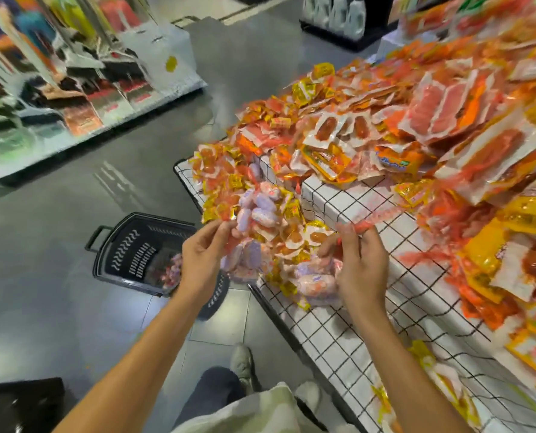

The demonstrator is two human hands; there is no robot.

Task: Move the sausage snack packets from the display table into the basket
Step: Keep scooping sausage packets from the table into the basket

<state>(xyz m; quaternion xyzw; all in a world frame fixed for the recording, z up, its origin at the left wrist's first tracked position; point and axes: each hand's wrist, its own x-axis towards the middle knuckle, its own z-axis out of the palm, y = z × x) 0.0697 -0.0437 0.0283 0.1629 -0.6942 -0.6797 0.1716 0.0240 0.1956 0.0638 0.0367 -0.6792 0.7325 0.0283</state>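
Small purple-and-pink sausage snack packets (260, 210) lie in a heap at the near-left corner of the display table (348, 201), among yellow and orange packets. My left hand (202, 254) pinches several of the purple packets at the table's edge. My right hand (360, 260) rests on the heap, its fingers closed on a red strip-like packet (373, 218), with more purple packets (316, 276) under its palm. The black plastic basket (129, 245) stands on the floor left of the table, below my left hand, and holds some pink and purple packets (174, 270).
Larger orange and white sausage packs (448, 114) cover the table's right and far side. A black wire rim (276, 310) edges the white gridded tabletop. Shelving (82, 98) lines the aisle on the left. My shoe (243, 364) is on the grey floor beside the table.
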